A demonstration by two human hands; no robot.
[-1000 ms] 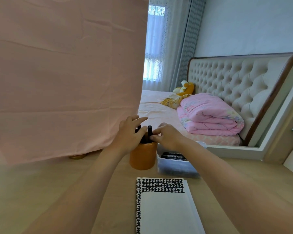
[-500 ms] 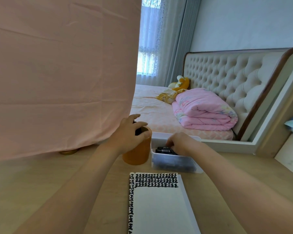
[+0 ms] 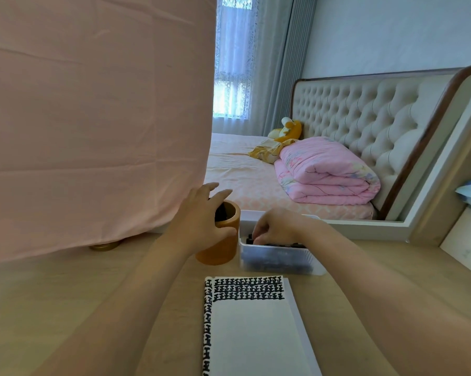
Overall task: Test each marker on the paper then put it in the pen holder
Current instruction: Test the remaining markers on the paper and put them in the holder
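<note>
An orange cylindrical pen holder point(image 3: 220, 252) stands on the wooden desk with dark markers inside it. My left hand point(image 3: 199, 222) grips its left side and rim. Right beside it sits a clear plastic box point(image 3: 279, 260) holding several black markers point(image 3: 288, 244). My right hand point(image 3: 276, 227) reaches into the box, its fingers curled down onto a black marker at the box's left end. In front lies a white paper pad point(image 3: 253, 332) with rows of black marker strokes along its top and left edge.
A pink cloth point(image 3: 93, 118) hangs over the left and back of the desk, a gold round base point(image 3: 105, 245) showing under it. Behind the desk is a bed with a folded pink quilt point(image 3: 326, 172). A white shelf edge point(image 3: 462, 248) stands at the right.
My right hand left the pen holder and went down into the marker box, where its fingers closed on a marker. My left hand stayed on the holder. The camera shifted slightly.
</note>
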